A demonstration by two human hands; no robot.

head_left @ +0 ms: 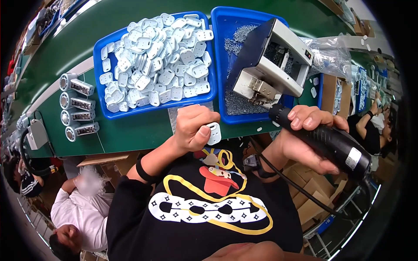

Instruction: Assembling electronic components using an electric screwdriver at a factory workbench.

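Pinched in the fingers of my left hand [193, 126] is a small white plastic plate [214, 134] with holes and a slot, held just off the table's front edge. My right hand [305, 143] wraps round a black electric screwdriver [337, 145] with a cable. Its front end points left, up to the outlet of a metal screw feeder [267, 85]; whether the bit touches a screw there is too small to tell. The feeder stands tilted in a blue tray [219, 48] strewn with loose screws [246, 104].
Left of the feeder, another blue tray [99, 82] holds a heap of similar white plates [152, 56]. Several grey-white cylindrical units [80, 103] line up on the green table [130, 135]. Right are a clear plastic bag [328, 54] and a cardboard box [342, 91]. Other people sit nearby.
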